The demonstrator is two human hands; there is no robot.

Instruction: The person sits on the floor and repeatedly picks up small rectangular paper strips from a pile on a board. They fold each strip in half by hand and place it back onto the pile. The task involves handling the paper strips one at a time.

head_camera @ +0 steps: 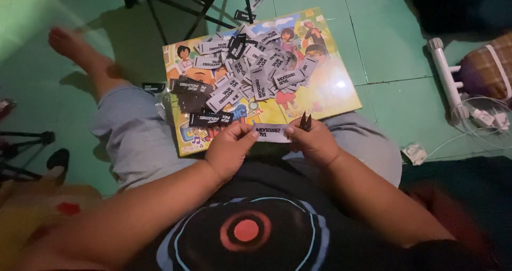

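I sit on a green floor with a colourful cartoon picture board (325,92) lying across my lap. A heap of small white fabric labels (256,63) with dark print covers its middle, and several black labels (194,87) lie at its left. My left hand (229,148) and my right hand (314,140) pinch the two ends of one white label (272,133) held flat between them. My right hand also grips a small dark pair of snips (305,122), tips pointing up.
A black tripod (176,4) stands beyond the board. My bare foot (74,47) stretches out at the upper left. A white power strip (445,71) with cables lies at the right, beside a checked cloth (490,68). Another tripod leg (24,140) is at the left edge.
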